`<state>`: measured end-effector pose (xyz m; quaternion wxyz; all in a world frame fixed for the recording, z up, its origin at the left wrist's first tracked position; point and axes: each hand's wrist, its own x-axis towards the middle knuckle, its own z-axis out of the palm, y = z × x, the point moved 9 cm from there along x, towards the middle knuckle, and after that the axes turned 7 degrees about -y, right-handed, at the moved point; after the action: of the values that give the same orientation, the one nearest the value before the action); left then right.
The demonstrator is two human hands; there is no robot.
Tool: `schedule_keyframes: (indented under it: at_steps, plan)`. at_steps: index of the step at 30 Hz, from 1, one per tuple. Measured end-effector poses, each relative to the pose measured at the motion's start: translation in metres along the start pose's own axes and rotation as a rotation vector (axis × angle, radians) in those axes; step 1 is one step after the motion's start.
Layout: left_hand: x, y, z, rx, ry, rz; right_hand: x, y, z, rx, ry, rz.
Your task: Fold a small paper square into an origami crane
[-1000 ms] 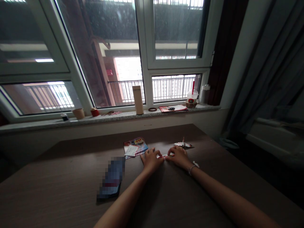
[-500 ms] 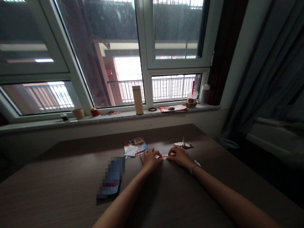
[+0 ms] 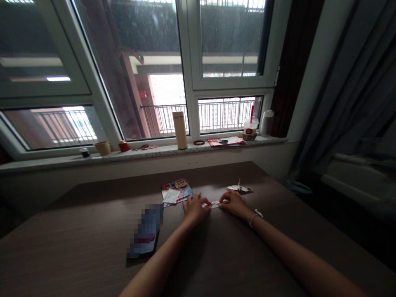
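At left on the brown table (image 3: 77, 231) lies a dark, phone-like object (image 3: 146, 233), partly pixelated. Next comes a colourful leaflet (image 3: 184, 189) with a white slip (image 3: 171, 196) on top, just beside the left hand (image 3: 195, 209), which pinches the left end of a small folded paper strip (image 3: 214, 205). The strip lies on the table between both hands; the right hand (image 3: 236, 204) grasps its other end. Just beyond that hand sits a folded paper crane (image 3: 239, 188)

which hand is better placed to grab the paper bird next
Probably the right hand: the paper bird sits just beyond it; the left hand is farther away. Both touch the paper strip.
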<state>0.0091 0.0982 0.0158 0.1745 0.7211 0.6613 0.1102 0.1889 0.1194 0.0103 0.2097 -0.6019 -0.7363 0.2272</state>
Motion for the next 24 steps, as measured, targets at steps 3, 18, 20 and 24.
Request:
schedule_keyframes:
  at_steps: [3,18,20,24]
  plan:
    - [0.001,-0.004,0.001,0.017,-0.042,0.015,0.000,0.000,-0.001,0.007,-0.027,-0.008]
    - [0.006,-0.009,0.003,0.064,-0.111,0.035,0.004,0.006,0.000,0.012,-0.063,0.005]
    - [0.006,-0.009,0.003,0.063,-0.107,0.037,0.005,0.007,0.001,0.008,-0.062,0.009]
    - [0.006,-0.011,0.005,0.053,-0.078,0.030,0.004,0.006,0.002,0.017,-0.050,0.018]
